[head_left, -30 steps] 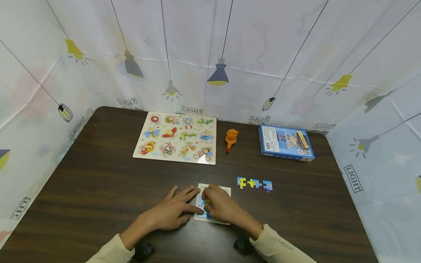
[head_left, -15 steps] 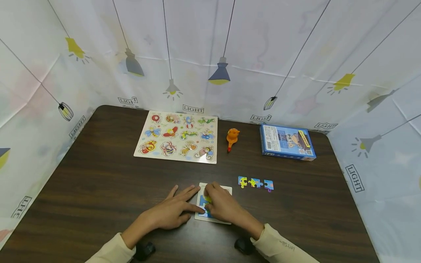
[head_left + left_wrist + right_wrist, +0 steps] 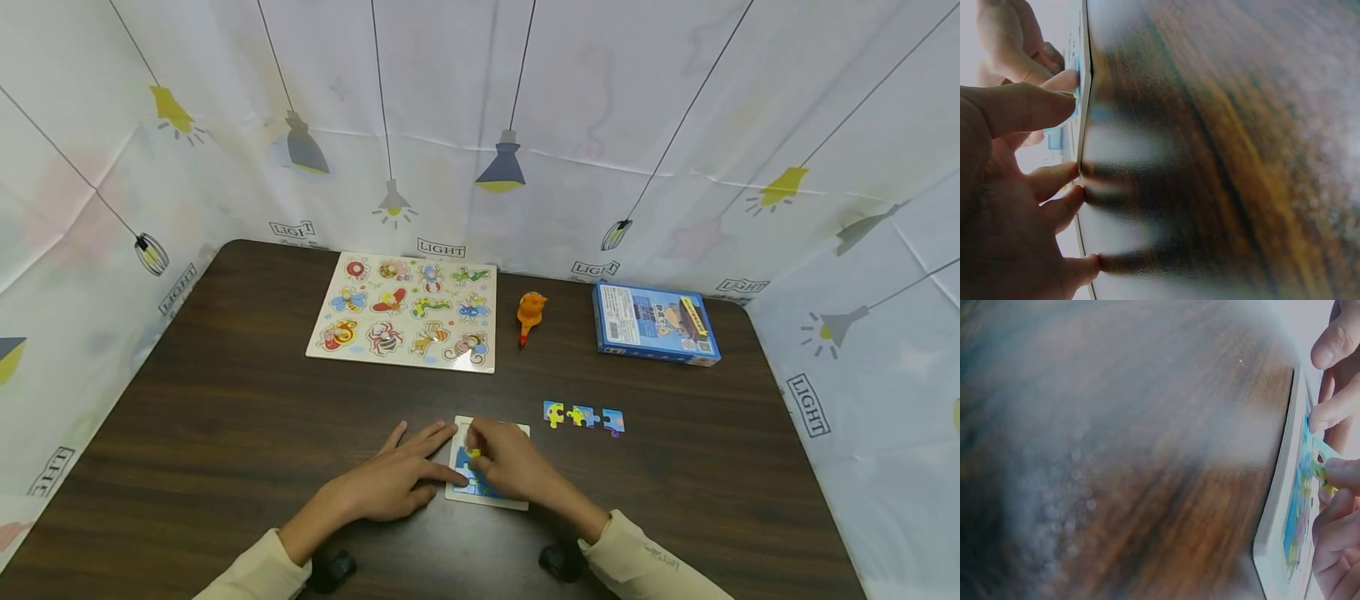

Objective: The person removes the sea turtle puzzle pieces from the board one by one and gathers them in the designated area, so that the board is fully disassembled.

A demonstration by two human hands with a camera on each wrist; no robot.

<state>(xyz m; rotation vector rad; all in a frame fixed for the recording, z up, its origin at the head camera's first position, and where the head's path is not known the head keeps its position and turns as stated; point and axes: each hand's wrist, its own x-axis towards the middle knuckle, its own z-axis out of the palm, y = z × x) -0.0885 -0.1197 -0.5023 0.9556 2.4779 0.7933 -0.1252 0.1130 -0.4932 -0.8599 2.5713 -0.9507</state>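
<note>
A small jigsaw tray (image 3: 510, 503) with a pale frame lies on the table near the person, partly filled with blue and yellow pieces. Over its upper middle, the right hand (image 3: 512, 463) pinches a yellow-and-blue puzzle piece (image 3: 1329, 487) between thumb and fingers, tilted up from the tray in the right wrist view. With fingers spread, the left hand (image 3: 393, 483) rests at the tray's left edge, one digit reaching onto the pieces inside. Three loose puzzle pieces (image 3: 582, 417) lie in a row to the right of the tray. The right hand hides part of the tray.
Farther back lies a wooden insect puzzle board (image 3: 401, 312). To its right are an orange animal-shaped toy (image 3: 530, 317) and a blue box (image 3: 656, 325). A printed curtain (image 3: 442, 83) closes off the table's (image 3: 225, 400) far side.
The right hand has shifted slightly and lifted its fingers a little, with the yellow piece showing more between them. The left hand stays in place.
</note>
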